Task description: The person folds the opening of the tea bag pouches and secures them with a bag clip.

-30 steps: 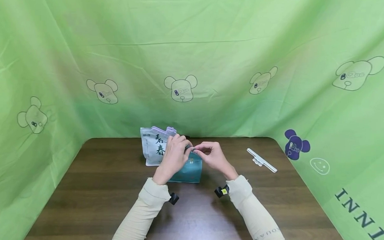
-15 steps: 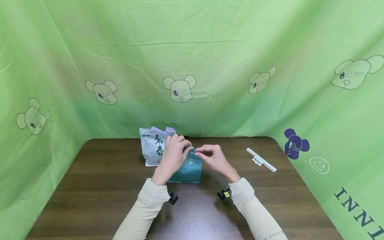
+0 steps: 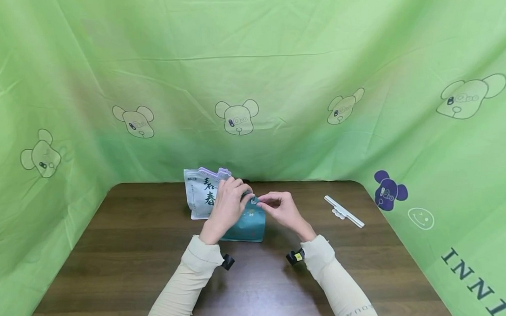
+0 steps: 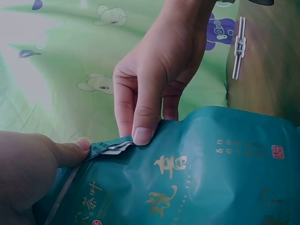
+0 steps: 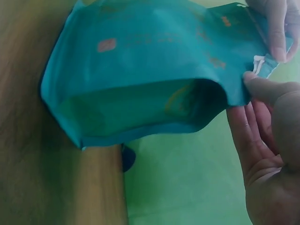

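Note:
A teal tea bag (image 3: 251,228) with gold lettering stands on the table in front of me, its base toward me. My left hand (image 3: 227,203) pinches its top edge on the left, thumb on the near face. My right hand (image 3: 281,208) pinches the same edge farther right, thumb and fingertips on either side of it. Between the two thumbs, in the left wrist view, a short stretch of the edge (image 4: 112,148) is folded over and shows white stripes. The bag's side gusset (image 5: 136,112) is spread in the right wrist view.
A pale bag (image 3: 199,194) with dark green characters stands behind my left hand, a purple clip (image 3: 211,172) along its top. To the right lies a white sealing clip (image 3: 344,211). Green cloth (image 3: 277,143) hangs behind the wooden table (image 3: 126,237).
My right hand has shifted slightly right and down, and a bit more of the bag's edge shows between the hands. The left hand has stayed nearly in place.

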Available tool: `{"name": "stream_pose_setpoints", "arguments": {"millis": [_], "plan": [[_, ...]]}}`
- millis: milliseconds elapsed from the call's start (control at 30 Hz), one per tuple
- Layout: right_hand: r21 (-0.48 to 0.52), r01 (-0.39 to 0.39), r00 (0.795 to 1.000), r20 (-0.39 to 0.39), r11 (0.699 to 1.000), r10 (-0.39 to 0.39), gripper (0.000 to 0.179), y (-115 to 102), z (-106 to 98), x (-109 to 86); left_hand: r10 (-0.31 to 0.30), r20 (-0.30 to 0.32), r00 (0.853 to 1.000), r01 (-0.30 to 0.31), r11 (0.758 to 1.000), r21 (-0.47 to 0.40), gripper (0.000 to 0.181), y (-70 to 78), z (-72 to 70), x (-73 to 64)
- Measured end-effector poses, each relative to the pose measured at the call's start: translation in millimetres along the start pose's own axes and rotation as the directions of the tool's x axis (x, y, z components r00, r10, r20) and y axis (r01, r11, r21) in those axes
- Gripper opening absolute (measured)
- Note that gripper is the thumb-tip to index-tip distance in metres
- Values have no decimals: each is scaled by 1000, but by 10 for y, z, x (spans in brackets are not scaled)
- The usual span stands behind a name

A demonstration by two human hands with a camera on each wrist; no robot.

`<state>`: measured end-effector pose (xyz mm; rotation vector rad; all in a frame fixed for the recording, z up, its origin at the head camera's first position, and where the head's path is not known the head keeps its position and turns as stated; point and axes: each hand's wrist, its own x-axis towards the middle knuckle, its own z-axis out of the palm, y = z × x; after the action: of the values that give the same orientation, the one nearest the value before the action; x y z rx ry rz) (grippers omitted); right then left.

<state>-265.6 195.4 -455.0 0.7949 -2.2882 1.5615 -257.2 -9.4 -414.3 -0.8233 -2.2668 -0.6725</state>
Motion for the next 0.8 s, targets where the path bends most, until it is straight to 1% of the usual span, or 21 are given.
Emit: {"name": "stream_pose_setpoints", "arguments": {"millis": [67,133,233,367,467,600,800], "plan": [[8,-9,1000,-12,1000,9,7,32,5,-5,-5,10,1000,5,1000,8,5,-2,-2,1],[19,-15,1000,-6,1000,15,7,-59,-3,-11,-8,11,1000,8,1000,10,5,-2,-5,2],[23,14,1000,24,1000,-15,8,-198,-27,-22,-7,10,1000,7,1000,3,5,1,-12,1],[7,30,997,64,1000,-31,12,-218,-47,-31,-5,3,1000,5,1000,-4,5,6,-19,-4],[-14,23,997,76,1000,-21,15,-105,-44,-40,-7,-1,1000,7,1000,-1,5,9,-20,-6],[-38,24,998,61,999,-22,17,68,-22,-54,-8,0,1000,8,1000,1,5,20,-18,-10],[-83,49,998,38,995,-45,15,96,-30,-55,-13,2,1000,13,1000,-3,6,31,-10,-9]]}}
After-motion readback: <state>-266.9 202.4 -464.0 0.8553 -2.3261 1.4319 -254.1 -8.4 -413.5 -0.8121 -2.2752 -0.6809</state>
